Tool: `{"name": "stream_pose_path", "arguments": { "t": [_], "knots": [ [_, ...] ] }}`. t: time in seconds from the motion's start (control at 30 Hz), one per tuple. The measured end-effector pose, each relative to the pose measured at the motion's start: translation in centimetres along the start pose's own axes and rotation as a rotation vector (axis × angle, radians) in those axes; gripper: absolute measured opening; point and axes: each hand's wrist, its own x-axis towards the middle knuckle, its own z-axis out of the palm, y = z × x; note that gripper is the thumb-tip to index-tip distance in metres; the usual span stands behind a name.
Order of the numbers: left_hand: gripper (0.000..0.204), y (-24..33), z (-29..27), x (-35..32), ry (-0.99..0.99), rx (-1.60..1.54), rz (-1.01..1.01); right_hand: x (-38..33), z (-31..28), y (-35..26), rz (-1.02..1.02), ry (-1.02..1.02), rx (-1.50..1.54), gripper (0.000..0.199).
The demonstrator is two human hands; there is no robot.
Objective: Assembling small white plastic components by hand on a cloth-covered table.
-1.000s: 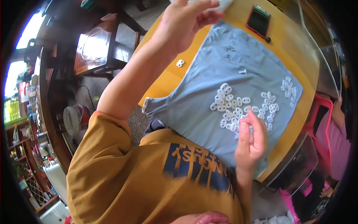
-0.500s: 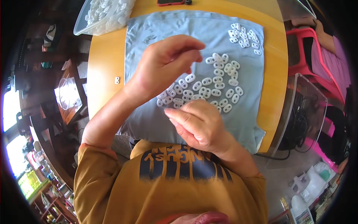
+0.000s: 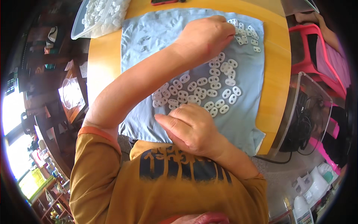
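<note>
Adjoining small white links (image 3: 244,39), left hand (image 3: 207,36); right hand (image 3: 195,128) near white ovals (image 3: 213,79); cannot tell either grip's hold.

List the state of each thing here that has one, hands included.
White oval two-hole plastic pieces, scattered, some overlapping
White blocky two-hole plastic pieces, clustered at the cloth's far right
Blue-grey fabric cloth, spread out, creased
Left bare hand, fingers bent, beside the blocky pieces; grip hidden
Right bare hand, fingers curled, near the oval pieces; grip hidden
Translucent plastic tub, open, holding many white pieces
Clear plastic bin, holding black cables
</note>
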Motion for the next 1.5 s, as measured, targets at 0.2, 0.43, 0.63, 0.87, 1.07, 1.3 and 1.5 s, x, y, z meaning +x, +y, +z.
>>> {"name": "stream_pose_path", "arguments": {
  "t": [0.2, 0.43, 0.63, 0.87, 1.07, 1.3, 1.5],
  "knots": [
    [0.01, -0.1, 0.4, 0.9, -0.046, 0.035, 0.054, 0.0, 0.2, 0.1, 0.003, -0.007, -0.03, 0.03],
    [0.011, -0.6, 1.0, 1.0, 0.012, -0.005, 0.125, -0.1, 0.5, 0.3, -0.014, -0.011, -0.041, 0.03],
    [0.011, 0.1, -3.1, -3.4, 0.081, -0.253, 0.042, -0.1, 0.7, 0.7, -0.053, 0.015, -0.068, 0.033],
    [0.011, 1.7, -7.9, -16.0, 0.144, -0.777, -0.435, 0.4, 0.7, 0.3, 0.007, -0.048, -0.101, 0.03],
    [0.014, 2.3, -7.3, -20.8, 0.3, -1.024, -0.743, 1.6, 0.8, -1.0, 0.187, -0.079, -0.103, 0.026],
    [0.021, 0.4, -6.2, -21.6, 0.327, -0.746, -0.496, 5.7, 0.6, -2.2, 0.171, -0.231, -0.472, 0.03],
    [0.022, -0.2, -5.6, -22.5, 0.383, -0.756, -0.34, 10.9, 3.5, 0.8, 0.027, -0.466, -0.75, 0.051]
  ]
}}
